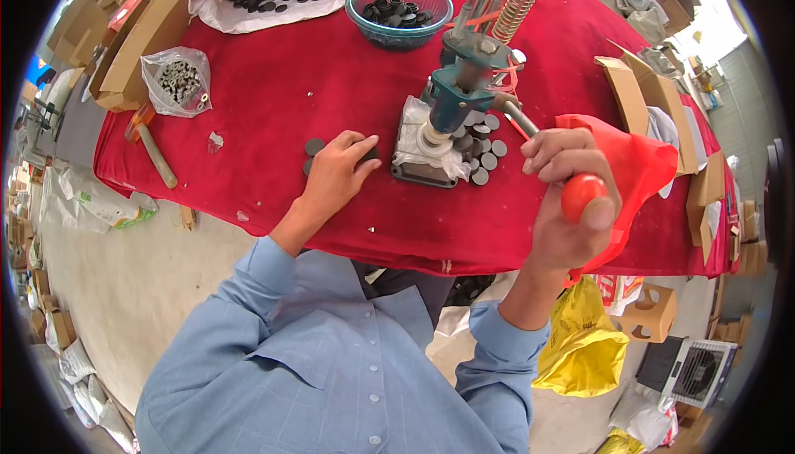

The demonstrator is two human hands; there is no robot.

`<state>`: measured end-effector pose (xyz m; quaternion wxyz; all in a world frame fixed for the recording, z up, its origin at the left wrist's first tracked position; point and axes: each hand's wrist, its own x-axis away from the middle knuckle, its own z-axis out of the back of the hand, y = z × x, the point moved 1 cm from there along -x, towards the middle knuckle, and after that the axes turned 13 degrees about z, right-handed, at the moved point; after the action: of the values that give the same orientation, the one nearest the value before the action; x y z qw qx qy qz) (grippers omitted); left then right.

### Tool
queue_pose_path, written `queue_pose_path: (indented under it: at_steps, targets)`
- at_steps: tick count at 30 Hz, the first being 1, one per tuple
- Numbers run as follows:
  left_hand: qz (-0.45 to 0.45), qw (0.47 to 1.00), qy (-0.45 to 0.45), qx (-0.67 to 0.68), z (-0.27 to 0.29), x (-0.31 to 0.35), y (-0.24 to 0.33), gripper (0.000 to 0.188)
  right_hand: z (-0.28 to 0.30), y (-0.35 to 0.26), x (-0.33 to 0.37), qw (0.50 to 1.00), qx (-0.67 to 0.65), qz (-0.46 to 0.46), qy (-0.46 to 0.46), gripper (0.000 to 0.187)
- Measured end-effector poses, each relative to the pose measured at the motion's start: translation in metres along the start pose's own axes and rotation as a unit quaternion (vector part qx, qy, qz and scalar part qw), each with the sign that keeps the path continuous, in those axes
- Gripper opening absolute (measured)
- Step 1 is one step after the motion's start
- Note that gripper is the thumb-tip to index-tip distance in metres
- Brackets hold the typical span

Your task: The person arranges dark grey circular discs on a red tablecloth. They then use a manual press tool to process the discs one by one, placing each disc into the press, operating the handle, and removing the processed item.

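Note:
A green hand press (457, 98) with a tall spring stands on the table, its ram down on a white ring-shaped piece (434, 141) over the plastic-wrapped base. My right hand (577, 193) is wrapped round the press lever (522, 120), close to its red ball knob (583, 197). Left of the base, my left hand (333, 174) pinches a small black disc (369, 156) between thumb and fingers. Partly behind that hand lie a few more black discs (314, 147). Several grey-black discs (480, 176) are heaped at the right of the press base.
Black caps fill a blue-green bowl (399, 33) and a white sack (281, 9) at the back. A bag of small metal parts (179, 80) and a hammer (156, 154) lie left. A red plastic bag (639, 164) and cardboard boxes (662, 106) sit right on the red cloth (273, 115).

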<state>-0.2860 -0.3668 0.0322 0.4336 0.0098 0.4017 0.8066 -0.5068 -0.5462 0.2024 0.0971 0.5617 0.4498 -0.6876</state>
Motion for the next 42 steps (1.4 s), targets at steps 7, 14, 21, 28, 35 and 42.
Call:
queue_pose_path:
  at_steps: [7,14,21,28,35,42]
  targets:
    - [0.064,0.991,-0.035,0.109,-0.034,-0.040,0.047,0.071,0.002,0.003,-0.039,0.994,-0.001,-0.104,0.012,0.061]
    - [0.027,0.995,-0.010,0.092,-0.058,-0.054,0.054,0.072,-0.002,0.009,-0.022,0.998,-0.013,-0.039,0.051,0.059]
    - [0.014,0.997,0.070,0.005,-0.017,-0.038,0.028,0.047,-0.009,0.000,0.075,0.998,0.055,0.017,0.008,0.067]
    - [0.155,0.950,0.027,-0.270,0.030,0.001,-0.023,0.038,-0.010,0.001,0.103,0.997,0.070,-0.011,0.020,0.067]
    - [0.167,0.981,0.025,-0.096,0.020,-0.009,-0.028,0.034,-0.006,-0.008,0.052,0.998,0.064,0.002,-0.002,0.067]
    - [0.092,0.992,-0.016,0.081,-0.012,-0.037,0.035,0.035,-0.001,0.000,-0.013,1.000,0.019,-0.022,0.008,0.060]
